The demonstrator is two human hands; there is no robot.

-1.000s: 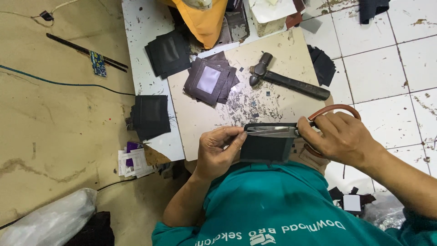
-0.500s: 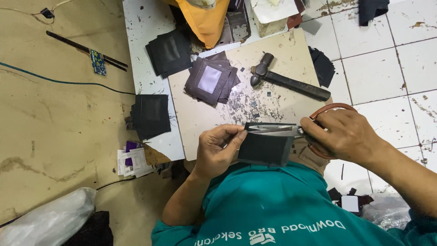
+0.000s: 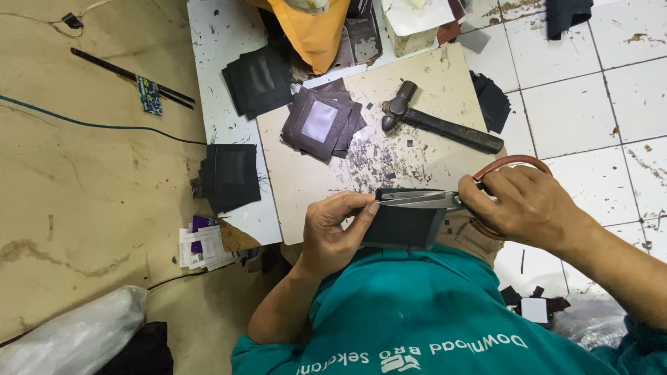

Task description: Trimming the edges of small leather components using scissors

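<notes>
The left hand [image 3: 337, 232] keeps a narrow grip, thumb and fingers pinching the left edge of a dark leather piece [image 3: 403, 226] held upright over the near edge of the desk [image 3: 306, 184]. Along its top edge run the blades of the scissors [image 3: 420, 199], nearly closed; the tips seem close to the left fingers, so the trimming cut looks mostly done, though the view is poor there. The right hand [image 3: 521, 205] grips the brown scissor handles. Beyond lie a hammer [image 3: 445, 127] and finished purple pieces [image 3: 321, 121].
</notes>
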